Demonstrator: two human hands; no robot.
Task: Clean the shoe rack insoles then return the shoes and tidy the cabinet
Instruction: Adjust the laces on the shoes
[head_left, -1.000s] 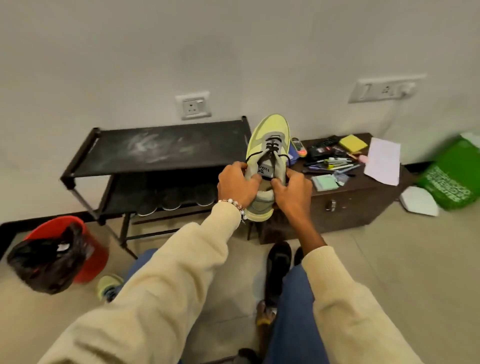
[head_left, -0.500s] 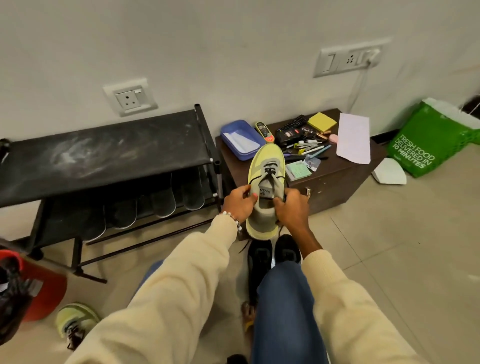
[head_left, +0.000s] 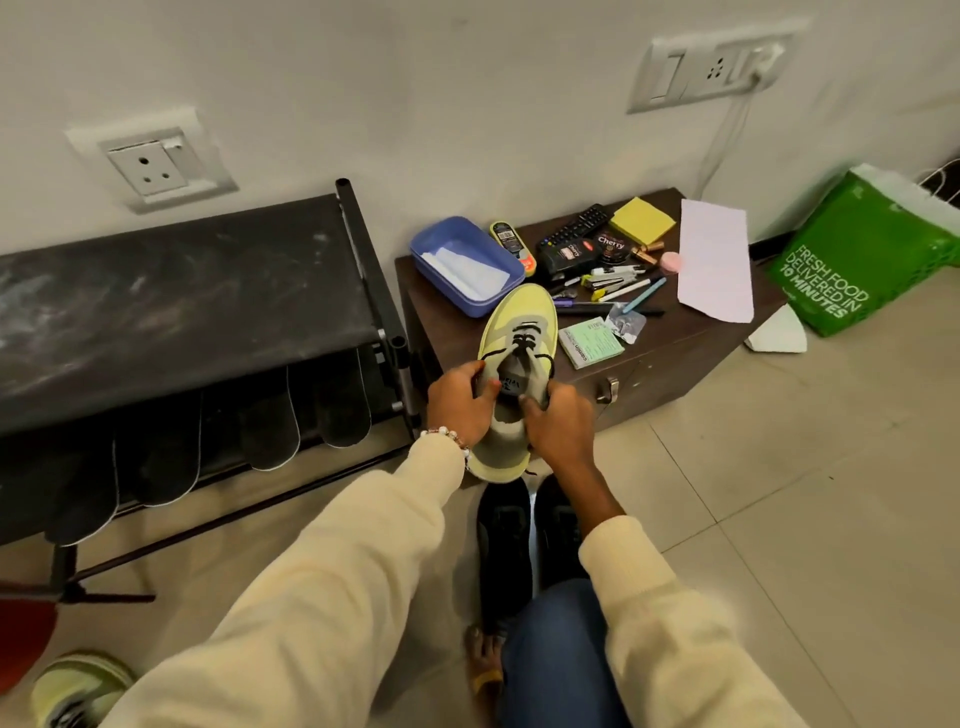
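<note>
Both hands, left hand (head_left: 460, 402) and right hand (head_left: 558, 423), grip the lime-yellow lace-up sneaker (head_left: 514, 379) at its collar, fingers clenched on it, held above the floor. Judged step: returning shoes. Next: placing it on the black fabric-shelved shoe rack (head_left: 171, 296), insoles hanging below.

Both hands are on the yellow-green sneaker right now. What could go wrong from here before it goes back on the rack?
1. The yellow-green sneaker, held by the left hand and right hand, hangs over the cluttered brown cabinet; its toe may knock the pens or the blue plastic box.
2. Its loose black laces could snag.
3. The black shoes underfoot invite a trip.
</note>
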